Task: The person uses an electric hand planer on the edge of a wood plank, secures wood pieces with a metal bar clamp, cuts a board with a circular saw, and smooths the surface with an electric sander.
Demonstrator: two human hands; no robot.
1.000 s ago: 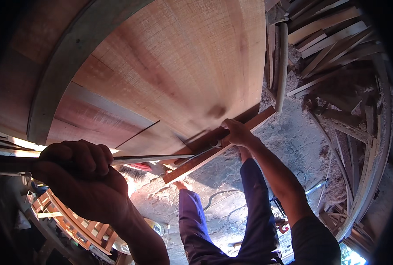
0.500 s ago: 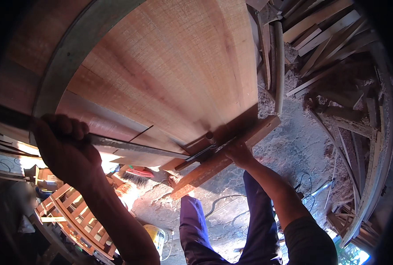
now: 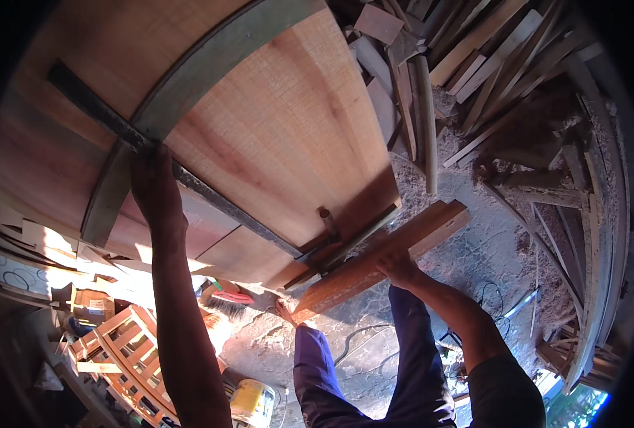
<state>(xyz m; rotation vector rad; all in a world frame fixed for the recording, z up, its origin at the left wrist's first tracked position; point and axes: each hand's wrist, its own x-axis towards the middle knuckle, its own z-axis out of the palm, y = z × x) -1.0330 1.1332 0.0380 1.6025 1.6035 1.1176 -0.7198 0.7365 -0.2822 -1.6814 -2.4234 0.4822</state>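
Observation:
A long dark metal bar clamp (image 3: 235, 209) lies across a broad wooden panel (image 3: 288, 128) of joined boards. My left hand (image 3: 156, 185) is closed around the clamp's bar, beside a curved grey-green strip (image 3: 213, 60) that crosses the panel. The clamp's screw end (image 3: 328, 222) stands at the panel's near edge. Lower right, my right hand (image 3: 398, 268) grips the upper side of a thick reddish-brown plank (image 3: 349, 285). The plank slants along the panel's near edge, its left end close to my foot (image 3: 285, 309). My right fingers are partly hidden.
Wood offcuts (image 3: 488, 64) and shavings pile up at the right, beside a long curved timber (image 3: 609, 235). At lower left are a slatted wooden frame (image 3: 131, 357), a bucket (image 3: 251, 401) and a red-backed brush (image 3: 233, 297). Cables (image 3: 363, 329) run over the floor.
The plank has come away from the panel's near edge, opening a gap, with my right hand still on it. My left hand has moved up and right in view with the clamp's bar.

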